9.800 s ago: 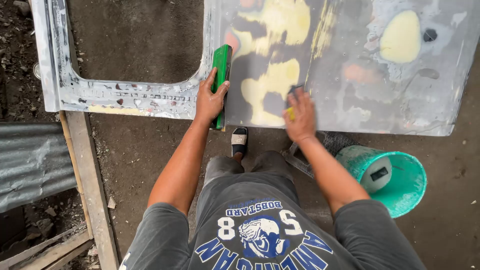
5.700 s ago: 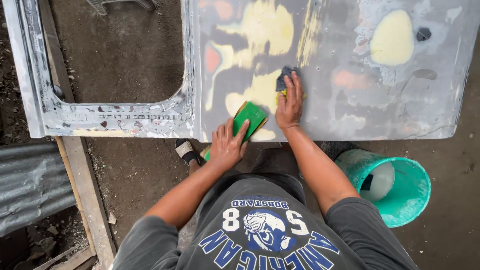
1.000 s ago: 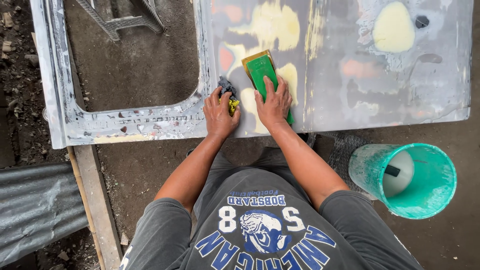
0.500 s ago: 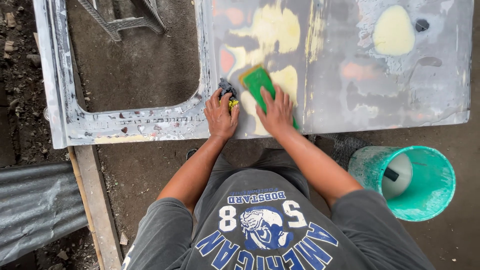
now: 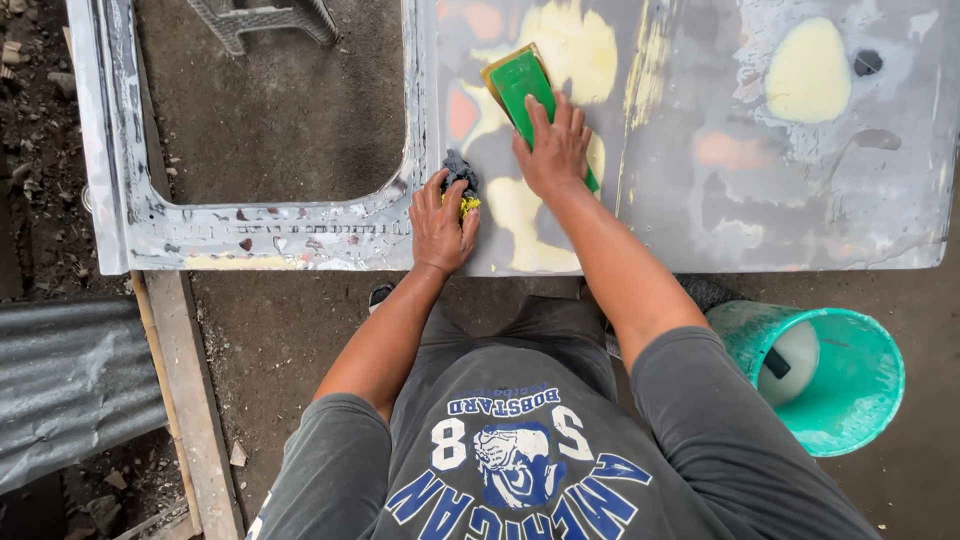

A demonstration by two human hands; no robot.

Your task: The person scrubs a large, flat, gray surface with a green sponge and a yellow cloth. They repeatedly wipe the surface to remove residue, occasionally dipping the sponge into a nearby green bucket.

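- Green sanding block (image 5: 527, 88) lies flat on the grey car door panel (image 5: 800, 190), upper centre of frame.
- My right hand (image 5: 553, 150) presses it down, fingers spread flat.
- My left hand (image 5: 441, 226) pinches a dark rag (image 5: 459, 174) just left.
- Teal bucket (image 5: 850, 400) sits lower right.

One door panel (image 5: 760, 200), flat across twelve o'clock, with one window opening (image 5: 270, 110) at eleven. Two hands on it: left hand (image 5: 442, 228) and right hand (image 5: 553, 152), both near centre. One green block (image 5: 524, 80) at twelve. One rag (image 5: 460, 172), dark with a yellow bit, just left of centre. Four big yellow patches, counted roughly. One teal bucket (image 5: 850, 420) at four. One plank (image 5: 185, 400) at eight. One corrugated sheet (image 5: 70, 385) at nine. One metal frame (image 5: 265, 18) at eleven.
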